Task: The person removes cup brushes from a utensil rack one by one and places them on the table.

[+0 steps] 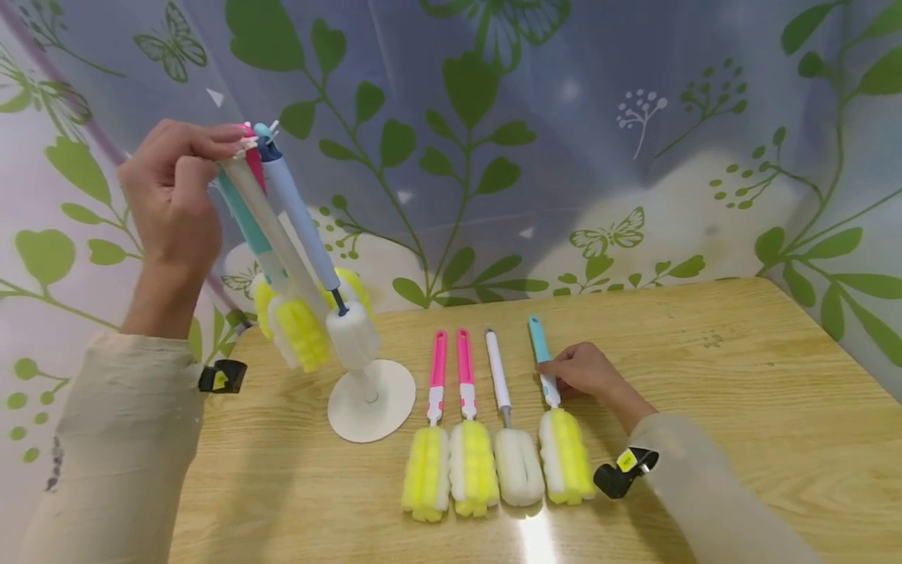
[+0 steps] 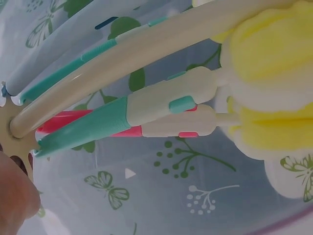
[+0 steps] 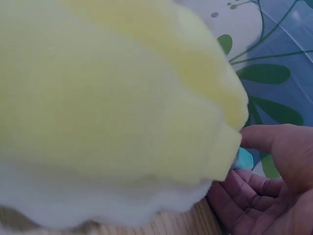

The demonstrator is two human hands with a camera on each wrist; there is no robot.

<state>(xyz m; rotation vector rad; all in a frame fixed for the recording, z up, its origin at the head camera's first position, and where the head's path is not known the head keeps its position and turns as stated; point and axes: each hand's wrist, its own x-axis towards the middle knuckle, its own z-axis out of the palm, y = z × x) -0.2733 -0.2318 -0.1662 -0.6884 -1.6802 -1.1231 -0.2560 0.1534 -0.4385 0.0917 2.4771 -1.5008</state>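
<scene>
My left hand [image 1: 176, 184] grips the top of a white rack stand, whose post [image 2: 117, 58] runs down to a round base [image 1: 338, 415]. Several sponge bottle brushes hang from it, among them a light-blue-handled brush [image 1: 299, 219] with a white head and a teal-handled one [image 2: 93, 120] with a yellow-and-white head. On the table, my right hand [image 1: 588, 370] pinches the handle of a teal-and-white bottle brush [image 1: 539, 341]. Its sponge head [image 3: 112, 98] fills much of the right wrist view and hides most of the handle there.
Left of the right hand, two pink-handled brushes [image 1: 438, 364] and a white-handled brush [image 1: 496, 368] lie in a row on the wooden table [image 1: 740, 407]. A leaf-patterned curtain [image 1: 437, 204] hangs behind the table's far edge.
</scene>
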